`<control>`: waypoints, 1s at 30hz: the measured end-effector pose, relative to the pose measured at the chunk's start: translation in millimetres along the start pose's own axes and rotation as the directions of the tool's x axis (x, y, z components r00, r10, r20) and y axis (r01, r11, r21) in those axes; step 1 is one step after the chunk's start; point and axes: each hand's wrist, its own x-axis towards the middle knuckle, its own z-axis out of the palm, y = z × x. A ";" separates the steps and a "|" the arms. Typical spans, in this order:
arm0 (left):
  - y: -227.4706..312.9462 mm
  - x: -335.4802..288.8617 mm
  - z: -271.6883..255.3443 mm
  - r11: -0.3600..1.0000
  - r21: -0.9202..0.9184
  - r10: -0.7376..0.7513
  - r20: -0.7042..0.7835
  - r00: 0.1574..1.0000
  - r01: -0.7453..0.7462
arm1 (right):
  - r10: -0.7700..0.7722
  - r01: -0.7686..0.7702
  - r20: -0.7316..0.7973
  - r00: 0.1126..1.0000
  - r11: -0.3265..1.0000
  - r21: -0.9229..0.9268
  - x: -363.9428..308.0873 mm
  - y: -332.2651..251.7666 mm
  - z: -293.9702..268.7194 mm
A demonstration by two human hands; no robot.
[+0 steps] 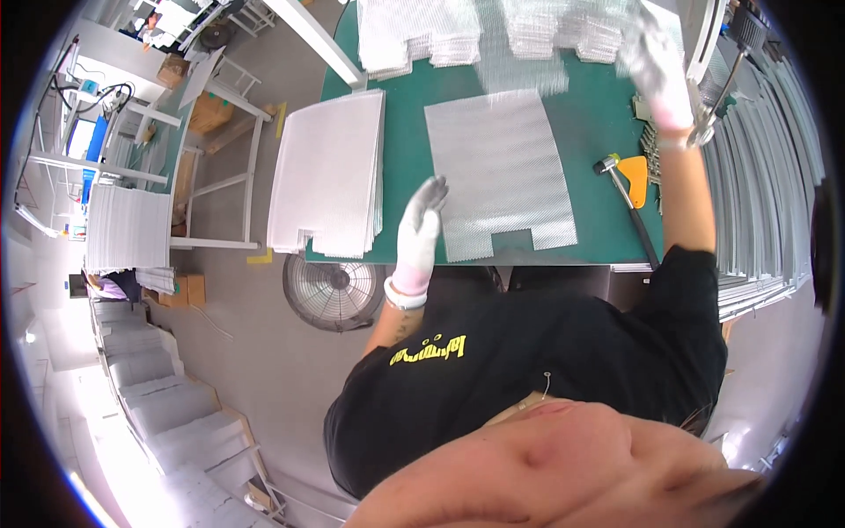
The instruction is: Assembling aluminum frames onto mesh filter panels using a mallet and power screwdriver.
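From where I stand, a silver-grey sheet of fine metal-looking mesh lies flat on the green-topped bench, right in front of the person in the black T-shirt. Its surface carries a dense, regular pattern with a dull sheen; the sides flare a little toward the person, and a rectangular notch is cut into the near edge.

The left hand, in a white glove with grey fingertips, is at the sheet's left edge. Its fingers are straight and held close together, gripping nothing; I can't tell whether they touch the mesh.

The right hand, also white-gloved, is up at the far right, beside the stacks of silvery mesh sheets. It is blurred, so I can't tell how its fingers stand or whether they hold anything. Another mesh sheet, smeared by motion, shows between those stacks.

Left of the flat sheet sits a pile of whitish notched sheets; to its right lies a black-handled hammer by an orange curved piece.
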 end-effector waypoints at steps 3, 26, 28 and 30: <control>9.1 8.7 -2.6 0.971 -0.237 0.013 -0.047 0.999 -0.024 | 0.241 -0.345 -0.368 0.898 0.905 -0.249 -91.8 22.1 83.0; -30.9 -20.1 11.6 0.387 0.922 0.215 -0.076 0.974 -0.014 | 0.380 -0.336 -0.229 0.896 0.243 -0.910 -240.3 32.4 129.7; -30.8 -17.4 14.3 0.332 0.940 0.083 -0.109 0.991 0.076 | 0.302 -0.210 -0.145 0.942 0.193 -0.959 -246.0 40.2 123.3; -34.9 -15.2 13.5 0.318 0.942 0.026 -0.124 0.992 0.110 | 0.296 -0.183 -0.129 0.946 0.163 -0.969 -252.0 47.5 118.8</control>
